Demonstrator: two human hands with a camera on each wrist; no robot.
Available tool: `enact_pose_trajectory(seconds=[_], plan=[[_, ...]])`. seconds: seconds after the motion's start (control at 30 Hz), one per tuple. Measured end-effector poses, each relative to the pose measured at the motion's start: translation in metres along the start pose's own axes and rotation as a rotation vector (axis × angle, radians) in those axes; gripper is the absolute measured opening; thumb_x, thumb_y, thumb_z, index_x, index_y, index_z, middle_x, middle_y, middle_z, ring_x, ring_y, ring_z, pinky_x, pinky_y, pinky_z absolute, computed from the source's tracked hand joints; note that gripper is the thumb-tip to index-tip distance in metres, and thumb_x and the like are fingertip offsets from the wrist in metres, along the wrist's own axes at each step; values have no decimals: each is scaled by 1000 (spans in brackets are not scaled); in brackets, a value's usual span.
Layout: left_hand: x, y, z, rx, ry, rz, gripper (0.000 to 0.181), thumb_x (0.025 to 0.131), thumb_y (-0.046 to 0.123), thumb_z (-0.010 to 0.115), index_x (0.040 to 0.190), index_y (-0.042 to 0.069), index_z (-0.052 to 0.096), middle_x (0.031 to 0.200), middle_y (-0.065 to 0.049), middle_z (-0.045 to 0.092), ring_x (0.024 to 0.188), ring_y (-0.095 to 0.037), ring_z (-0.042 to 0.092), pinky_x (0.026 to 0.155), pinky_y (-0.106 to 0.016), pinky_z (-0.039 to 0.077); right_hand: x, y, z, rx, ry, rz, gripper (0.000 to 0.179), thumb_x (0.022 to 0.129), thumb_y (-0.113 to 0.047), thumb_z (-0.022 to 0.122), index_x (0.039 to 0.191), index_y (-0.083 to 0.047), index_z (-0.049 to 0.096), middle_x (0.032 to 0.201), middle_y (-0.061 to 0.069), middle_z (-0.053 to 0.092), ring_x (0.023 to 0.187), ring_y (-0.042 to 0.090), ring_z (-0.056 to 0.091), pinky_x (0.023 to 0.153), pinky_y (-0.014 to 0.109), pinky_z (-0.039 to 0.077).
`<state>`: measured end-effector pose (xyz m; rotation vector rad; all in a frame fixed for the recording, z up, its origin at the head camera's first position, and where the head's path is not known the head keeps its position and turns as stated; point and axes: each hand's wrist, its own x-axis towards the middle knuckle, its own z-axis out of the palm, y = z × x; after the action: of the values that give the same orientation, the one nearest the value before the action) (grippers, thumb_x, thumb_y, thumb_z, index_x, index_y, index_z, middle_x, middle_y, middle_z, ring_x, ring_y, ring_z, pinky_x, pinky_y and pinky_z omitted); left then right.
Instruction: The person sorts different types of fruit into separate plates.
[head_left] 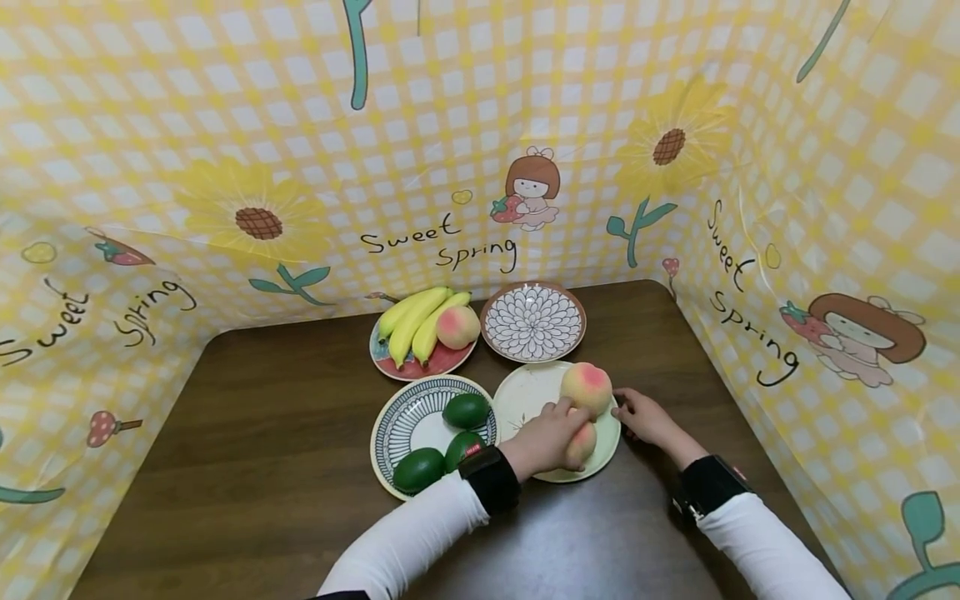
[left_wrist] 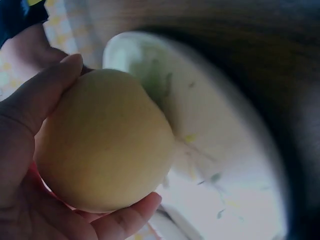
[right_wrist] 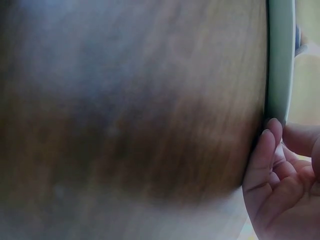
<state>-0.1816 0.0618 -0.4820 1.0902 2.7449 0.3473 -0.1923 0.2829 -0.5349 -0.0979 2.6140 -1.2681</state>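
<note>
My left hand (head_left: 546, 437) grips a peach (head_left: 581, 446), low over the near right part of a pale green plate (head_left: 517, 400). In the left wrist view, thumb and fingers curl round this yellowish peach (left_wrist: 105, 142), with the flower-patterned plate (left_wrist: 235, 145) behind it. A second, pink-topped peach (head_left: 587, 387) sits at the plate's right side, just beyond the left fingers. On the right, my right hand (head_left: 647, 418) pinches the plate's edge. The right wrist view has the thumb and fingertips of that hand (right_wrist: 285, 185) at the green rim (right_wrist: 281, 65).
Left of the pale plate, a blue-patterned plate (head_left: 386, 437) bears green avocado-like fruits (head_left: 418, 471). Behind it, bananas (head_left: 412, 321) and another peach (head_left: 457, 327) share a red and blue plate (head_left: 390, 367). A brown-rimmed petal-patterned plate (head_left: 533, 322) stands at the back, near the checked cloth wall (head_left: 450, 125).
</note>
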Motion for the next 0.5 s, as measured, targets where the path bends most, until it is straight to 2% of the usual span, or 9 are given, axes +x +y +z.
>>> enact_pose_trajectory(seconds=[0.3, 0.5], plan=[[-3, -1, 11, 48, 97, -8, 72, 73, 33, 92, 134, 19, 56, 135, -15, 54, 108, -28, 60, 79, -31, 56, 0, -1, 1, 1, 5, -30, 42, 101, -5, 54, 135, 18, 46, 78, 13, 58, 57, 14, 52, 54, 30, 48], [-3, -1, 14, 80, 99, -7, 81, 70, 40, 93, 139, 22, 54, 136, -14, 52, 110, -27, 60, 77, -32, 56, 0, 0, 0, -8, 4, -26, 42, 101, -5, 53, 135, 18, 46, 78, 12, 58, 57, 13, 52, 53, 27, 47]])
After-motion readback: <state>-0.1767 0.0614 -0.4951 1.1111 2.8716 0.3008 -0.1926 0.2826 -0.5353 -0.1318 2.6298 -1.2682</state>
